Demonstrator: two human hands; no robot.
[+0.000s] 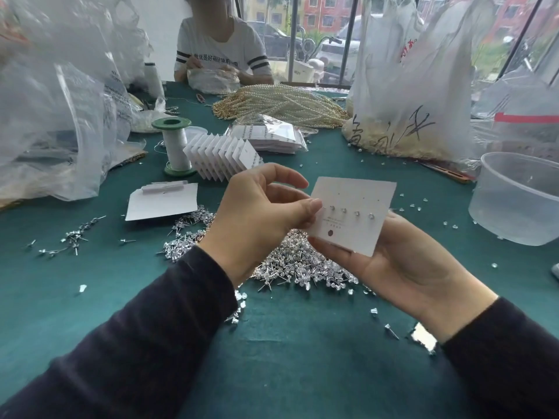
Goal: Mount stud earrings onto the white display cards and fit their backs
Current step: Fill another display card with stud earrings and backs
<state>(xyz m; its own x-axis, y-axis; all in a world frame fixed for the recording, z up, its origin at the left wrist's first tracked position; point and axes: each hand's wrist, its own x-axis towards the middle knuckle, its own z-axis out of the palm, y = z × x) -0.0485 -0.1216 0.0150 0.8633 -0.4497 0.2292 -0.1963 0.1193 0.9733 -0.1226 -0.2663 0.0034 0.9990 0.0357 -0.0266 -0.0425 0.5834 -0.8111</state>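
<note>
Green-clothed table (302, 358), loose stud earrings (290, 267), thread spool (175, 143), plastic tub (520, 201), pearl strands (284, 101)

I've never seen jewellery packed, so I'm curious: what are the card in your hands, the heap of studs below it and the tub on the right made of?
The card looks like matt white paperboard: thin, flat, punched with small holes. The heap of studs glints like silvery metal with clear stones, glass or plastic. The tub seems translucent, frosted plastic.
</note>
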